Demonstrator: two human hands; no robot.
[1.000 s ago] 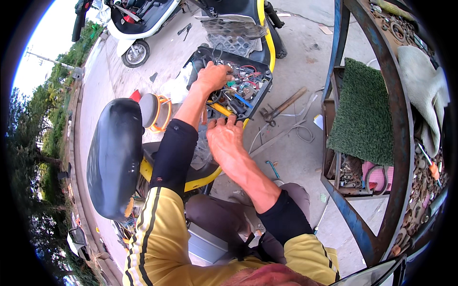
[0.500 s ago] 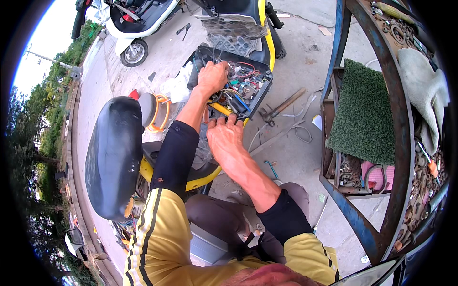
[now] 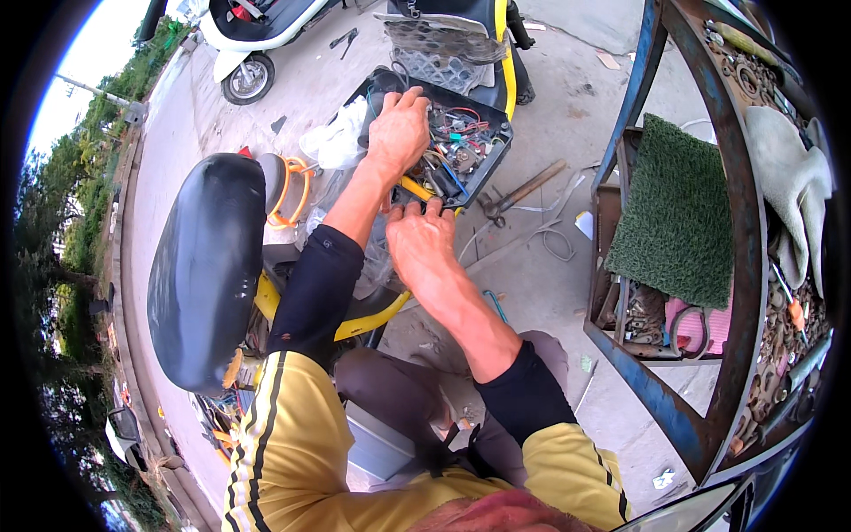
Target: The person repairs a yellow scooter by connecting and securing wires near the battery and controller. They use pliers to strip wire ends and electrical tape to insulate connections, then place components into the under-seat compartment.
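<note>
A black tray [image 3: 486, 170] of loose electrical parts rests on the yellow scooter frame [image 3: 377, 321]. My left hand [image 3: 399, 133] lies over its left side with the fingers curled downward beside a dark cylindrical part [image 3: 364, 126]. What those fingertips grip is hidden. My right hand [image 3: 421, 238] is at the tray's near edge, fingers bent over the rim and thumb out of sight. Wires, small connectors and a blue stick-like piece [image 3: 456, 182] fill the tray. Clear plastic and a white bag [image 3: 339, 140] are beside my left forearm.
A black scooter seat [image 3: 208, 275] stands at left, near an orange coil [image 3: 292, 197]. A hammer [image 3: 523, 191] lies on the ground right of the tray. Farther right is a rusty metal rack [image 3: 700, 403] with a green mat [image 3: 671, 213] and hardware. A white scooter [image 3: 244, 53] is parked behind.
The view has shifted slightly. My left fingers have moved a little and bend down more over the tray's left side; my right hand stays at the near rim.
</note>
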